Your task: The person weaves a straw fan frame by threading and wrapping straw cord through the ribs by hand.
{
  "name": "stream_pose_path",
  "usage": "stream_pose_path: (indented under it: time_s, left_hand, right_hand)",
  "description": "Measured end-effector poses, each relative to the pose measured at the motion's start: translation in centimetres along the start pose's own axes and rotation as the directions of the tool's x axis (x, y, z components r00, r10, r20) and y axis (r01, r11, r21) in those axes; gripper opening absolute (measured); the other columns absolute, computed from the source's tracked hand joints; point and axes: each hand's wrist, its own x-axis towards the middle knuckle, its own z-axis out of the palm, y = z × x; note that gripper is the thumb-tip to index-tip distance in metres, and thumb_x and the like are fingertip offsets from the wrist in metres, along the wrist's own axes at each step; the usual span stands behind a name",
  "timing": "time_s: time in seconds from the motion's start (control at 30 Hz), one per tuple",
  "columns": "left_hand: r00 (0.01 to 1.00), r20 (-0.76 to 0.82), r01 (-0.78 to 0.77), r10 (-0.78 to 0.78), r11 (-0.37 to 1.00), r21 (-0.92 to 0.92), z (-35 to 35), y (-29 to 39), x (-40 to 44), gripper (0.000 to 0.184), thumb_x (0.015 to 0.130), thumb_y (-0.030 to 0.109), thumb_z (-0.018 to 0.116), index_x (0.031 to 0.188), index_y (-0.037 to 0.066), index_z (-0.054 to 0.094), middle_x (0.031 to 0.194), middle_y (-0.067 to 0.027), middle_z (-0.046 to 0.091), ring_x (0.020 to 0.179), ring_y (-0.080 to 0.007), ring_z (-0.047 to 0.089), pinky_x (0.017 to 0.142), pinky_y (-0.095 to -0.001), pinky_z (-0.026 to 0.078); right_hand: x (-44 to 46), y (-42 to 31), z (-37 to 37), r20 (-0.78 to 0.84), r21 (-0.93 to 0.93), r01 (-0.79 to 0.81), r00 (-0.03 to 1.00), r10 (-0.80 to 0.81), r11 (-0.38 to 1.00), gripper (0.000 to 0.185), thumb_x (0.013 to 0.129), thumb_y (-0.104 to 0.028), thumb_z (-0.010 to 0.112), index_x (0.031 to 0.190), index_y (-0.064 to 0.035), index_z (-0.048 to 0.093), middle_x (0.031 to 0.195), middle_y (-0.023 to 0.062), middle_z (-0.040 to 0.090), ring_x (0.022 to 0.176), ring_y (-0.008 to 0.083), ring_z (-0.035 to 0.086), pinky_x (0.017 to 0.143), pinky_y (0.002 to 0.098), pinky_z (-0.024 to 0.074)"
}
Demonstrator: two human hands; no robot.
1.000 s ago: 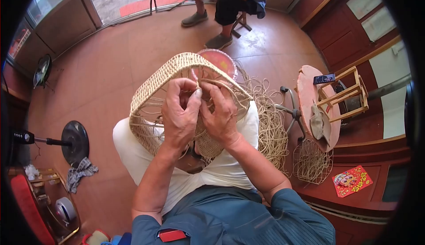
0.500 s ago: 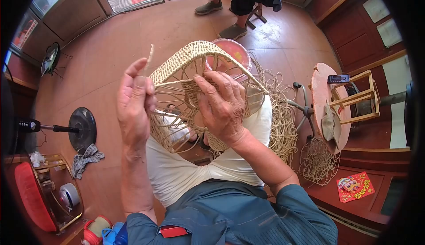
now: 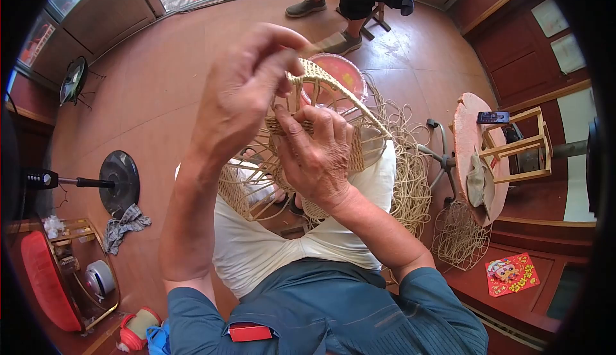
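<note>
A woven cord basket (image 3: 358, 101) with open, unwoven strands rests on the lap between the white-trousered legs. My left hand (image 3: 247, 88) is raised over its left side, fingers curled round a cord whose free end is blurred. Lower and to the right, my right hand (image 3: 317, 156) grips the basket's edge work with bent fingers and thumb. Part of the woven rim is hidden behind my left hand. Loose cord (image 3: 407, 181) lies in a heap beside the right leg.
Beyond the basket stands a pink basin (image 3: 350, 76), near a seated person's shoe (image 3: 337, 45). A pink-topped table (image 3: 465, 130) at right holds a phone (image 3: 493, 117), cloth and wooden stool. A fan (image 3: 119, 181) stands at left.
My left hand first drew a cord out to the left, away from my right hand, then swung up and right above the basket. My right hand stays at the basket. The view has shifted slightly.
</note>
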Motion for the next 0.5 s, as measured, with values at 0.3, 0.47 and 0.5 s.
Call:
stream_pose_path:
  time_s: [0.3,0.47,0.5]
  left_hand:
    - [0.993,-0.076,0.092,-0.085,0.992,0.092,0.6,1.5,-1.2,0.028,0.114,0.011,0.067,0.141,0.003,0.071,0.101,-0.0045,0.077,0.081,-0.0053,0.066,0.072,-0.0241,0.057]
    - [0.944,-0.325,0.16,-0.052,0.936,0.314,1.2,-1.1,-8.1,0.05,0.112,0.001,0.061,0.161,0.006,0.056,0.11,-0.015,0.08,0.089,-0.0167,0.076,0.077,-0.0311,0.061]
    - [0.939,-0.343,0.106,0.035,0.917,0.384,2.3,-2.5,-9.5,0.055,0.111,-0.001,0.061,0.164,0.006,0.052,0.116,-0.0184,0.08,0.097,-0.0208,0.079,0.082,-0.0335,0.062]
  right_hand:
    - [0.8,0.2,0.6,0.066,0.168,-0.047,0.997,0.036,0.985,0.029,0.095,-0.016,0.077,0.124,-0.0122,0.075,0.102,0.0085,0.059,0.096,0.0318,0.058,0.085,0.0477,0.047]
    - [1.9,0.0,-0.3,0.145,0.17,-0.084,0.988,0.06,0.982,0.023,0.099,-0.016,0.075,0.122,-0.0116,0.074,0.088,0.0084,0.066,0.084,0.0322,0.066,0.076,0.0447,0.0539]
    - [1.9,-0.1,-0.2,0.165,0.227,-0.118,0.983,0.081,0.967,0.022,0.1,-0.017,0.073,0.121,-0.0113,0.073,0.085,0.01,0.068,0.08,0.034,0.069,0.073,0.0464,0.0555]
